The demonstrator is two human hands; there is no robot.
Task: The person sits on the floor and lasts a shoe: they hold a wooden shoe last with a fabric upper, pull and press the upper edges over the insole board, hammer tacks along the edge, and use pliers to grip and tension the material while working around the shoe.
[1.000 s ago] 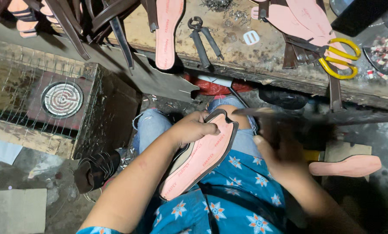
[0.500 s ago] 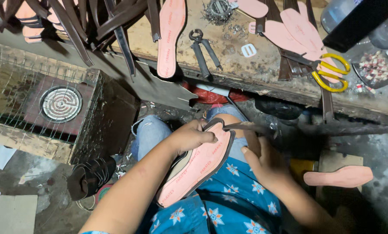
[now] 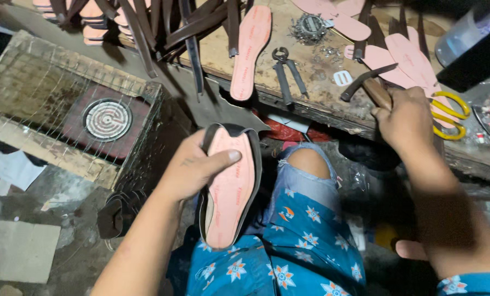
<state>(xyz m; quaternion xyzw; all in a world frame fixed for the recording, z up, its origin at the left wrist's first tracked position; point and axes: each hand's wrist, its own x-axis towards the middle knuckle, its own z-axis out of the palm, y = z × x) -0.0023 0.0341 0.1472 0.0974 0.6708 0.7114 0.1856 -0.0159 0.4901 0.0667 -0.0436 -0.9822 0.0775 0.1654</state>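
Observation:
My left hand (image 3: pixel 193 167) grips a shoe sole (image 3: pixel 228 189), pink insole face up with a dark upper wrapped round its rim, held over my lap. At the bench edge, my right hand (image 3: pixel 403 118) is closed on the wooden handle of a hammer (image 3: pixel 368 82), whose dark head points left over the bench top. A pair of pincers (image 3: pixel 286 71) lies just left of the hammer. One loose pink insole (image 3: pixel 250 49) rests on the bench beyond the held sole.
A worn wooden bench (image 3: pixel 316 93) carries more pink insoles (image 3: pixel 403 55), yellow-handled scissors (image 3: pixel 447 112), a heap of small nails (image 3: pixel 310 27) and dark leather straps (image 3: pixel 162 27). A wire cage with a coil heater (image 3: pixel 108 118) stands at left. My knees in torn jeans (image 3: pixel 305 164) are below.
My right hand left the sole and rose to the bench, where it took hold of the hammer handle. My left hand lifted the sole and turned it more upright.

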